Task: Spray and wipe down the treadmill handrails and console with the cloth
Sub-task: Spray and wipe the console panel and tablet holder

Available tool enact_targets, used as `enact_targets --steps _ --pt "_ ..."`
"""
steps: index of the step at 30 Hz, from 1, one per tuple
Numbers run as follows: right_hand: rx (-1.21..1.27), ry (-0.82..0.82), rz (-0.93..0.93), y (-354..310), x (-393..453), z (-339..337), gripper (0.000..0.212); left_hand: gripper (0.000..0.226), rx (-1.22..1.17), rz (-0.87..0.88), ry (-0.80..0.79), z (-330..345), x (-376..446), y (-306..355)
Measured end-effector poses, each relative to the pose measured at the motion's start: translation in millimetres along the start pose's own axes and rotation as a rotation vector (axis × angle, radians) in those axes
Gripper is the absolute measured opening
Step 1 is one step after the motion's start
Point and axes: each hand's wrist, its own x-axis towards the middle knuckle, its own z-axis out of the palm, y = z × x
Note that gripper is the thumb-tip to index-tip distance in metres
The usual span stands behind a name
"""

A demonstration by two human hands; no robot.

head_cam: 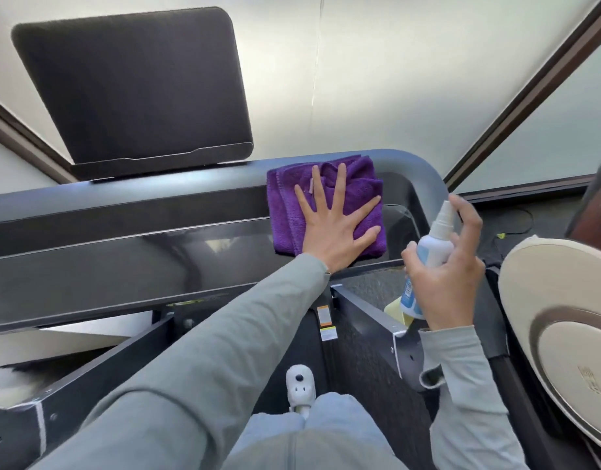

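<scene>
Two hands are at work over the treadmill's console (pixel 129 262), both reaching out of grey-green sleeves. The left hand (pixel 333 228) lies flat with its fingers spread wide, pressing the folded purple cloth (pixel 292 205) against the right end of the console, where the dark panel meets the curved handrail (pixel 417 167); the hand covers the cloth's lower middle, so the folds there cannot be made out. The right hand (pixel 444 266) curls around a white spray bottle (pixel 436 239) with a blue label, held just right of the cloth, the index finger arched above the nozzle; whether it touches the nozzle is hard to tell. The palm hides most of the label, and its print is too small to read. Something pale yellow (pixel 397 310) shows under the bottle, largely covered. Above the console stands a dark screen (pixel 132 89). At the right edge a cream, rounded machine housing (pixel 560 307) is cut off by the frame. Below, a white shoe (pixel 300 390) shows between the frame rails, partly covered by a trouser leg.
</scene>
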Motion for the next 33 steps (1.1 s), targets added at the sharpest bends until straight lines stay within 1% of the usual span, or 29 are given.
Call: enact_targets --steps 3,6,8,13,15,18,21,25,27,29,33 --pt "0.005 0.007 0.001 -1 7 -2 0.07 0.051 0.007 0.034 0.015 3 5 9" --pt "0.011 0.007 0.018 -1 10 -5 0.071 0.05 0.004 0.042 0.03 -3 -4 -9" --pt "0.0 0.008 0.028 -1 12 -8 0.072 0.05 0.007 -0.015 0.019 -10 -19 -28" --pt "-0.04 0.001 0.045 2 13 -15 0.073 0.054 -0.05 -0.24 0.008 -23 -71 -83" --pt "-0.066 0.029 0.035 5 11 -17 0.074 0.054 -0.074 -0.286 0.016 -25 -78 -89" --pt "-0.096 0.037 0.038 7 7 -18 0.076 0.053 0.001 -0.248 0.024 -20 -60 -63" --pt "-0.11 0.019 0.035 4 4 -16 0.076 0.052 0.023 -0.122 0.012 -9 -28 -21" --pt "-0.086 -0.026 0.007 -8 2 -12 0.073 0.052 -0.02 -0.016 -0.023 2 -4 18" --pt "-0.049 -0.057 -0.002 -14 3 -8 0.07 0.053 -0.026 0.004 -0.008 1 -6 12" --pt "-0.029 -0.092 -0.001 -21 4 -4 0.067 0.053 -0.021 -0.004 0.027 -3 -16 -8" --pt "0.009 -0.159 -0.04 -36 4 15 0.069 0.055 -0.019 -0.125 0.046 -13 -46 -57"
